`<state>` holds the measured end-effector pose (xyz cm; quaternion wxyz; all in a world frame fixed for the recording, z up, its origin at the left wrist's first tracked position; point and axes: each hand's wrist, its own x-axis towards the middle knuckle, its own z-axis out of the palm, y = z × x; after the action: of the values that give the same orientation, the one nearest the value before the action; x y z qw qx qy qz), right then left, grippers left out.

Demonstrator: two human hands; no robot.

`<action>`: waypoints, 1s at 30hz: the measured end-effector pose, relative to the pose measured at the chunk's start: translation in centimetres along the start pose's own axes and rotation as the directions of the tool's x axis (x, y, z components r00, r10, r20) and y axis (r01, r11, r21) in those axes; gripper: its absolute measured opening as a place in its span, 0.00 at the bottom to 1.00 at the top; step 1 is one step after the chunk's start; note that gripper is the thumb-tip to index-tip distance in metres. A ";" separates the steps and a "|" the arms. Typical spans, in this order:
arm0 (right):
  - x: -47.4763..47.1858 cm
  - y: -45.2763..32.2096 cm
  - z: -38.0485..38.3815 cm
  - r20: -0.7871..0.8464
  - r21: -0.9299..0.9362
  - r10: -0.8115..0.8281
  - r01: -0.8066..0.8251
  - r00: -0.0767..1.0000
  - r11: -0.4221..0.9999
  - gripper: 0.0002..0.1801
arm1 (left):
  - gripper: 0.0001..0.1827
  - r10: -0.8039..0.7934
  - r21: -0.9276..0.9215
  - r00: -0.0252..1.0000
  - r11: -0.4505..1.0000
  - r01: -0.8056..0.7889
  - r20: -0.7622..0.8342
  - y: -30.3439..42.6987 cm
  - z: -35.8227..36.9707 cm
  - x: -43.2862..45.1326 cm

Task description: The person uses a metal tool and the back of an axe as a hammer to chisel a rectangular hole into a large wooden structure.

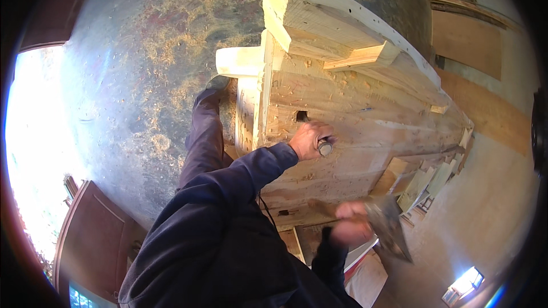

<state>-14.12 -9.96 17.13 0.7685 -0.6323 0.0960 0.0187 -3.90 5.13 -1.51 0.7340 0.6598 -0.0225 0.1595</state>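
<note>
My left hand [310, 140] grips an upright chisel [326, 149]; its round, ringed handle end faces up at me. The blade is mostly hidden under my fingers, next to a square mortise [302, 116] in a wide plank top [317, 94]. I cannot tell whether the tip is inside the hole. Lower down, my right hand [353, 224] holds a hatchet [390, 229] close to its head. The hand and the metal head are blurred, and the wooden handle sticks out to the left. A second dark square hole [283, 212] lies near the top's lower edge.
A thick timber beam [334, 21] with a pale board stands along the far side. Wood offcuts [411, 179] lie at the right. Shavings cover parts of the floor [158, 51]. My leg [205, 124] is beside the bench's left end. A brown door [92, 231] stands lower left.
</note>
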 end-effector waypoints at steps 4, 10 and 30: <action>3.9 2.7 4.3 0.471 -0.882 -0.102 0.466 0.876 -0.074 0.18 | 0.11 0.077 0.012 0.997 0.997 -0.078 0.022 -0.8 -0.8 -0.6; 0.3 3.1 1.1 -0.036 -0.884 0.108 -0.082 0.994 0.460 0.20 | 0.12 0.047 -0.033 0.999 0.998 -0.047 -0.020 -0.7 -3.0 -2.6; -2.6 4.0 -1.5 -0.258 -0.736 0.356 -0.421 0.898 0.529 0.22 | 0.07 -0.472 0.442 0.831 0.838 0.319 0.296 2.5 3.7 6.4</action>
<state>-17.46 -10.43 13.43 0.3909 -0.8632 0.2456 0.2045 2.20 3.02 2.96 0.5915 0.7952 0.0012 -0.1333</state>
